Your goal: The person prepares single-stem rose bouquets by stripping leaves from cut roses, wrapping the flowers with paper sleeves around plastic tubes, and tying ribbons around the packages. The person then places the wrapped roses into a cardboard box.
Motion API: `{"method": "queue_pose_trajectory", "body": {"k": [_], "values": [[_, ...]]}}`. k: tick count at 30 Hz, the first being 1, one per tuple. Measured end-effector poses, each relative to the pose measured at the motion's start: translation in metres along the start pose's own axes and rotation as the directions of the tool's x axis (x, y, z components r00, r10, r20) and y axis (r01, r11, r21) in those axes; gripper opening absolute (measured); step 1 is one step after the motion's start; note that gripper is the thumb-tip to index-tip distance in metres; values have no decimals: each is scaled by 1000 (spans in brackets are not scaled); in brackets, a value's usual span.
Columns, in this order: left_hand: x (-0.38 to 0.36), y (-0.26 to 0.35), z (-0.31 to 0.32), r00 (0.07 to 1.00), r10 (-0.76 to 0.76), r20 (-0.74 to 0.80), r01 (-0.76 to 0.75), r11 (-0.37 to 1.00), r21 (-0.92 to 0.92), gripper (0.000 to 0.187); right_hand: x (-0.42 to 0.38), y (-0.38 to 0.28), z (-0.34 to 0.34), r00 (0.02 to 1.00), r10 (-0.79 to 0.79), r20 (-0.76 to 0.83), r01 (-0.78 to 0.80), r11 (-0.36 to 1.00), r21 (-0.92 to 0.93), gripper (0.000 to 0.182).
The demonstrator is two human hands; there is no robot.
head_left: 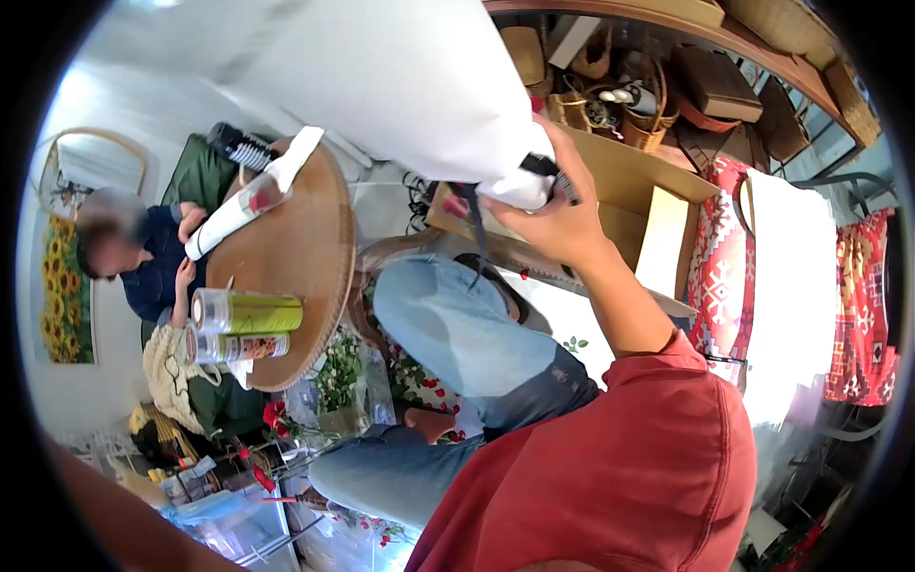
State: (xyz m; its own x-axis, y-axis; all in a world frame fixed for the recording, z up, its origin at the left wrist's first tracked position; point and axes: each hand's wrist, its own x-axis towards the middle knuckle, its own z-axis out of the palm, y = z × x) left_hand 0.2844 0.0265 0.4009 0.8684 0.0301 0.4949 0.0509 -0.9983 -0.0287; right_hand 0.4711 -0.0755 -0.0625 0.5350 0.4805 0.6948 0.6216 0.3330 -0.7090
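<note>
My right hand is closed around the narrow end of a large white bundle. The bundle is smooth and pale, widens away from my grip and fills the top of the view. Black, ribbed pieces show at my fingers, and a thin dark strap hangs down from there. What lies inside the white covering is hidden. Only a blurred part of my left forearm shows at the lower left edge; its hand is out of sight.
The view is turned sideways. A person by the round table holds a white-wrapped rose. Two clear-lidded containers stand on it. A cardboard box, baskets, red roses and red patterned cloth surround me.
</note>
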Motion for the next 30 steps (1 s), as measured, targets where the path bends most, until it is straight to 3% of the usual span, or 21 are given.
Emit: {"method": "queue_pose_trajectory", "body": {"k": [3, 5, 6, 7, 8, 9, 11, 14, 17, 19, 20, 22, 25, 30], "values": [[23, -13, 88, 997, -75, -3, 75, 995, -59, 14, -31, 58, -24, 928, 371, 23, -368, 926, -90, 79], [33, -17, 147, 994, -105, 24, 107, 990, -97, 15, -52, 92, -45, 852, 518, 74, -487, 837, -249, 72], [33, -19, 173, 993, -109, 41, 113, 987, -114, 16, -59, 109, -53, 808, 569, 155, -473, 782, -406, 76], [35, -22, 197, 992, -113, 61, 120, 985, -121, 17, -68, 120, -68, 664, 716, 216, -526, 652, -546, 79], [38, -9, 229, 992, -29, 121, 71, 930, -359, 18, -72, 130, -81, 502, 832, 237, -475, 494, -728, 80], [37, -15, 249, 963, -140, 228, 211, 923, -322, 23, -78, 130, -90, 446, 869, 216, -391, 406, -826, 65], [37, -1, 284, 946, -205, 251, 285, 896, -341, 16, -84, 129, -106, 347, 907, 236, -321, 352, -879, 49], [47, -4, 310, 967, -186, 171, 235, 913, -334, 16, -107, 123, -110, 357, 906, 230, -440, 380, -814, 42], [73, -23, 314, 989, -114, 89, 140, 906, -399, 19, -128, 123, -104, 396, 883, 253, -493, 437, -753, 49], [78, 35, 296, 997, -49, 66, 51, 998, -25, 16, -129, 115, -95, 396, 875, 278, -519, 463, -719, 52], [84, 40, 300, 989, -137, 51, 140, 987, -78, 12, -128, 111, -91, 399, 865, 304, -539, 490, -685, 55], [101, 19, 291, 934, -255, 251, 297, 944, -145, 7, -121, 99, -85, 372, 843, 387, -527, 536, -660, 58], [93, -13, 321, 933, -132, 334, 211, 954, -211, 19, -125, 94, -76, 378, 758, 531, -420, 652, -632, 56], [62, -21, 405, 900, -223, 375, 334, 905, -265, 20, -131, 88, -69, 450, 719, 529, -366, 689, -626, 49]]}}
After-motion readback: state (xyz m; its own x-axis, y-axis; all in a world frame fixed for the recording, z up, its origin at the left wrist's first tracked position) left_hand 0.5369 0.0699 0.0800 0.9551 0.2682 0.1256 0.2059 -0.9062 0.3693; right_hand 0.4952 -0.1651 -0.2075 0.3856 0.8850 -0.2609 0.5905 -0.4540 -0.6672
